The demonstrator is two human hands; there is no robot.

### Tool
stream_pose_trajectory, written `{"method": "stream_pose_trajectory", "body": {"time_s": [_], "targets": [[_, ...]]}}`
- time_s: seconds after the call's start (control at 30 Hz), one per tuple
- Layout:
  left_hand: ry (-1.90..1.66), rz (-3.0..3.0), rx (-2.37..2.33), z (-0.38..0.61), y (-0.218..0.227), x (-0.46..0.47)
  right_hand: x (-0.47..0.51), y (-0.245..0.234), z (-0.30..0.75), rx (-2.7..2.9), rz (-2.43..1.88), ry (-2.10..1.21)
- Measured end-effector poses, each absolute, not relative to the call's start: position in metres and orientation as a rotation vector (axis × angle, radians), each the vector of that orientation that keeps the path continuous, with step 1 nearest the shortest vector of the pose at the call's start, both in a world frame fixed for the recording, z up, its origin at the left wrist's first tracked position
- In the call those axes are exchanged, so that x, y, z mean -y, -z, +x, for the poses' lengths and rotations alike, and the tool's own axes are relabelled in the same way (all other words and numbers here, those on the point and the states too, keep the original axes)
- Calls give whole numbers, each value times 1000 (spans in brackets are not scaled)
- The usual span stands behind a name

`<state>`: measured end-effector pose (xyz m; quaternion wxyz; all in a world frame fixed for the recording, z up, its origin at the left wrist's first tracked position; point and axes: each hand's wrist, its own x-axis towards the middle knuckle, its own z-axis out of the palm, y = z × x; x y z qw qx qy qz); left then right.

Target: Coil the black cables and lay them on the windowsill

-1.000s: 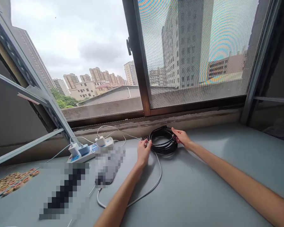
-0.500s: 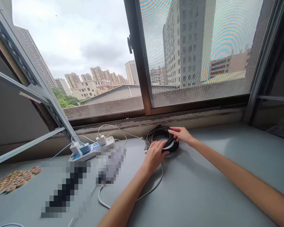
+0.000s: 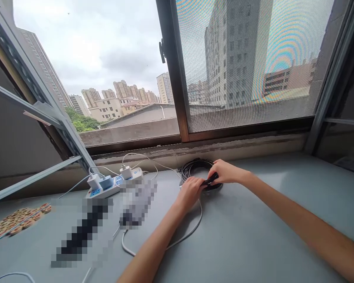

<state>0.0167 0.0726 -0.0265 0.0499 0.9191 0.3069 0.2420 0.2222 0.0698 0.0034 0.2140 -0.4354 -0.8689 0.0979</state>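
Note:
A coiled black cable lies on the grey tabletop close to the wall under the window. My right hand is closed at the coil's right side, pinching a thick black section of it between thumb and fingers. From the near left, my left hand grips the other end of that same section. Its fingertips are partly hidden, and I cannot tell whether the section is a strap or bundled strands. A grey-white cord runs out from under my left hand and curves toward me beneath my left forearm.
To the left, a white power strip holds several plugs with trailing cords. Blurred-out items lie in front of it. Round wooden pieces are spread at the far left. Metal frame bars slant along the left, and the window frame stands behind.
My right hand has moved down and slightly inward and closed on the black section of the coil. My left fingers, looser before, now grip the same section. The camera view has shifted slightly.

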Motion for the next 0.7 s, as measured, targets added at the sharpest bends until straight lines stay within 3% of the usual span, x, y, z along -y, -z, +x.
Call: {"method": "stream_pose_trajectory", "body": {"time_s": [0.23,0.5,0.7], "targets": [[-791,2886,-1071,2,16,-81,-63,-24,225,2335,-1448,-262],[-538,3035,-942,4,25,-79,-53,-31,227,2395,-1554,-669],[-506,2853,-969,6,23,-71,-61,-22,222,1976,-1946,-332]]}}
